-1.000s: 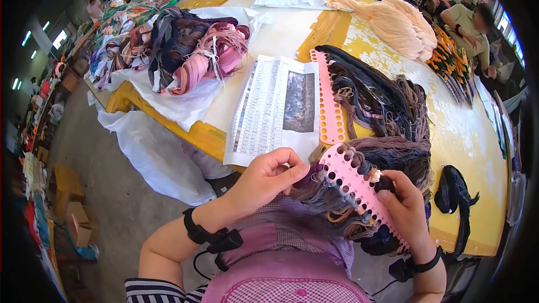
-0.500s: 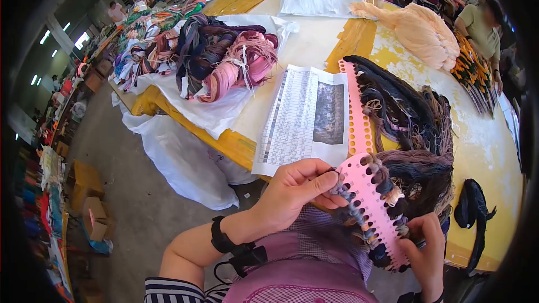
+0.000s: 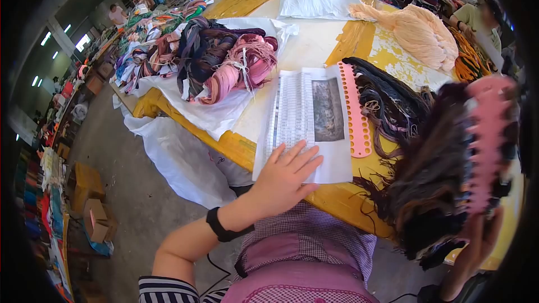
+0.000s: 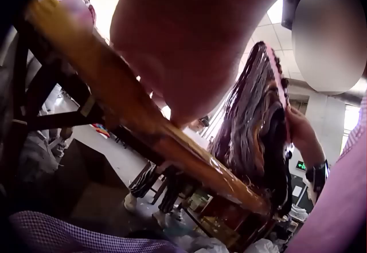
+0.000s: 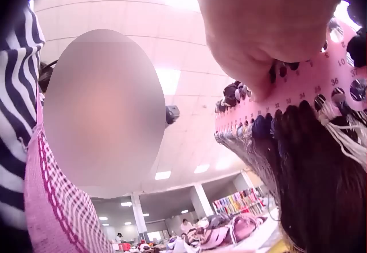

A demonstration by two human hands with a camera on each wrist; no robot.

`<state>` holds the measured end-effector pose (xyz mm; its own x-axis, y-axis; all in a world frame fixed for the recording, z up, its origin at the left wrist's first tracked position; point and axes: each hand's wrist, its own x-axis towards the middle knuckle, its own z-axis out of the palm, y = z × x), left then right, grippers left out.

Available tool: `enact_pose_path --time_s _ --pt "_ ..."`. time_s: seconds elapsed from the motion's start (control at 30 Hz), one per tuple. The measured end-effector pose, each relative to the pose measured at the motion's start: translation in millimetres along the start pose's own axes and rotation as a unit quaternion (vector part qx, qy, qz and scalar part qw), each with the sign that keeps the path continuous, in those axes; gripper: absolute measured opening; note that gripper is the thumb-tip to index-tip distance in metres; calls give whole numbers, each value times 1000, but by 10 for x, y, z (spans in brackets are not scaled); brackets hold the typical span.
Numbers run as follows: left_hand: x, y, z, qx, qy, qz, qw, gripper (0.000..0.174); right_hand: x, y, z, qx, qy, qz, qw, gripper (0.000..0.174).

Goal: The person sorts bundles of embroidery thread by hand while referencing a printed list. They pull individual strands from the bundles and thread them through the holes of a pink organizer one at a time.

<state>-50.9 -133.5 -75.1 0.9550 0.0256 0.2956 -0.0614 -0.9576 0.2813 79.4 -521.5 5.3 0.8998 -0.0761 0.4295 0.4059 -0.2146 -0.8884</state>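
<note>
My left hand [image 3: 285,178] lies with its fingers spread over the lower part of a printed sheet [image 3: 292,106], which has a table of rows and a dark picture. At the right, my right hand [image 3: 478,244] grips the lower end of a pink thread card [image 3: 487,140], raised and tilted on edge. Dark skeins of thread [image 3: 432,174] hang from its holes toward the table's front edge. Printed numbers and knotted threads show along this pink card [image 5: 312,89] in the right wrist view. Beside the sheet lies a second pink card [image 3: 353,115] with dark thread [image 3: 387,92].
Bundles of pink and dark yarn [image 3: 241,67] sit at the table's left on white plastic. A peach hank [image 3: 424,36] and orange threads [image 3: 474,59] lie at the back right, near a seated person [image 3: 483,25]. The yellow table edge [image 3: 224,148] runs before me.
My right hand has lifted the thread card with its skeins up and to the right. My left hand has left the card and come down spread on the sheet.
</note>
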Motion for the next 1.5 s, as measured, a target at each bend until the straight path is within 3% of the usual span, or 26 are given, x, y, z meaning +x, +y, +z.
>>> enact_pose_path --time_s 0.07,0.17,0.2,0.3,0.33,0.37,0.4,0.47,0.53,0.57,0.63,0.67,0.7,0.73,0.83,0.97,1.03,1.5 --pt "46 59 85 25 -3 -17 1000 54 83 -145 -92 37 88 9 995 53" --pt "95 85 142 37 11 -33 999 56 115 -175 -355 -7 57 -52 997 58" --pt "96 70 135 37 6 -28 999 56 -17 -393 -110 56 11 -17 998 59" --pt "96 30 119 23 7 -18 1000 53 -140 -345 40 78 -135 78 985 56" --pt "94 20 116 10 13 -12 1000 51 -216 -228 150 85 -157 86 980 43" --pt "92 12 115 9 12 -12 1000 51 -112 -493 371 106 -363 127 917 23" --pt "91 5 113 6 25 -7 1000 47 -215 -473 628 44 -301 155 940 12" --pt "90 -20 73 4 38 -1 999 43 -262 -261 733 12 -328 195 924 12" --pt "90 -31 -4 28 127 -5 992 34 -317 -97 788 19 -340 225 913 10" --pt "103 19 -60 27 126 -5 992 34 -340 -46 796 26 -343 243 907 10" --pt "125 173 -214 -276 168 -125 938 27 -361 1 790 25 -352 241 904 10" --pt "157 226 -280 -276 167 -125 938 27 -364 15 788 30 -359 246 900 10" --pt "201 268 -345 -460 105 -166 866 25 -372 28 796 37 -367 252 895 10" --pt "232 290 -368 -625 39 -199 754 23 -383 38 806 39 -364 252 896 10" --pt "251 203 -190 -656 -10 -214 724 22 -362 13 834 34 -364 271 890 10" --pt "267 190 -93 -657 1 -200 727 19 -342 61 827 14 -370 279 886 10" --pt "248 162 -89 -678 9 -235 696 18 -350 122 826 27 -357 288 888 11" --pt "210 127 -195 -715 -12 -270 645 17 -319 270 793 75 -359 312 877 13"
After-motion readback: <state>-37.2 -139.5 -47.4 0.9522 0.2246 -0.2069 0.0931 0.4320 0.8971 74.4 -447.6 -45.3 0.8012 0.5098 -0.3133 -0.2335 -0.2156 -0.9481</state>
